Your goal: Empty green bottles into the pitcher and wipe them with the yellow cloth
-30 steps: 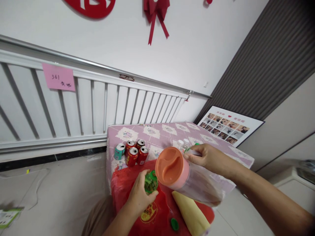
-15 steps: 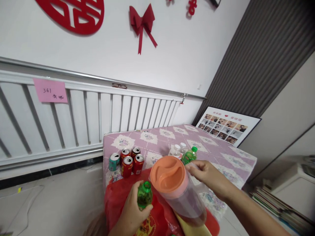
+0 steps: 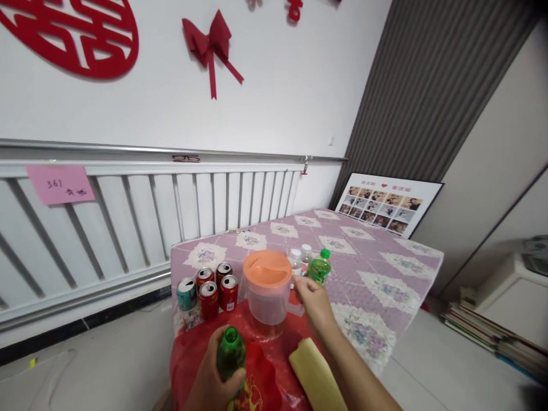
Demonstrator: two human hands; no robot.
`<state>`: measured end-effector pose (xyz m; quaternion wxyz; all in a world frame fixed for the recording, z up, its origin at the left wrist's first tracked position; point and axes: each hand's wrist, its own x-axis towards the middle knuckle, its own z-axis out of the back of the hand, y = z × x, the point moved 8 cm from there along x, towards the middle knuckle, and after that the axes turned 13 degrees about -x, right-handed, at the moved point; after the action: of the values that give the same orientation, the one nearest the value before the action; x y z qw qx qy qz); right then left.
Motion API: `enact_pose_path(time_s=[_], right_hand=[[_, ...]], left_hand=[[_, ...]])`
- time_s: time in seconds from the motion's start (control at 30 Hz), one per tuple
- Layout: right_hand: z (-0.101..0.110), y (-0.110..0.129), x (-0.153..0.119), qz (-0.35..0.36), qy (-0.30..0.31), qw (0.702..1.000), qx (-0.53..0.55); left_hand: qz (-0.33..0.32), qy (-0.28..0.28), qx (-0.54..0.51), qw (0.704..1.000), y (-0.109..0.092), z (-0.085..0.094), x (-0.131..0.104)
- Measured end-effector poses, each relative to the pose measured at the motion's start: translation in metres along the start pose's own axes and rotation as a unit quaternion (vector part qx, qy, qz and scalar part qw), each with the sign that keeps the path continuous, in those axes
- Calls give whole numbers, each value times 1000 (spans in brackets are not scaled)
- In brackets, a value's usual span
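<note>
My left hand [image 3: 214, 379] is wrapped round an uncapped green bottle [image 3: 231, 354] above the red plastic sheet at the near left of the table. A clear pitcher [image 3: 268, 308] with an orange lid [image 3: 268, 268] stands upright on the red sheet [image 3: 192, 348], a little brown liquid at its bottom. The fingers of my right hand [image 3: 314, 297] are closed on the pitcher's handle at its right side. Beside my right forearm lies a folded yellow cloth [image 3: 317, 374].
Several opened cans [image 3: 209, 299] stand left of the pitcher. Behind it are two white-capped bottles [image 3: 295, 260] and a green-capped bottle [image 3: 320, 267]. A radiator [image 3: 162, 211] runs along the wall, and a photo board [image 3: 385, 202] leans behind the flowered table [image 3: 385, 291].
The pitcher has gone from tilted and near to upright and further left on the red sheet, with my right hand still on its handle. The yellow cloth now shows more.
</note>
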<state>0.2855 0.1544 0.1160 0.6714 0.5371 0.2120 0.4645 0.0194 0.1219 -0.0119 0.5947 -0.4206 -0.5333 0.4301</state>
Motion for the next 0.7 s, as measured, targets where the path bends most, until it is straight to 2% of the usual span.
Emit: enact_pose_path(time_s=[0.13, 0.37, 0.47, 0.6, 0.7], right_hand=[[-21, -25, 0, -8, -16, 1000, 25], [-41, -54, -7, -15, -11, 999, 44], [-43, -60, -13, -20, 4, 999, 41], [-40, -60, -15, -14, 36, 999, 22], [-28, -58, -19, -4, 54, 999, -4]], left_hand=[[-3, 26, 22, 999, 10, -1, 2], [-20, 7, 23, 1000, 16, 6, 4], [3, -12, 50, 999, 14, 11, 2], [33, 20, 57, 998, 11, 5, 0], [44, 13, 51, 998, 10, 5, -1]])
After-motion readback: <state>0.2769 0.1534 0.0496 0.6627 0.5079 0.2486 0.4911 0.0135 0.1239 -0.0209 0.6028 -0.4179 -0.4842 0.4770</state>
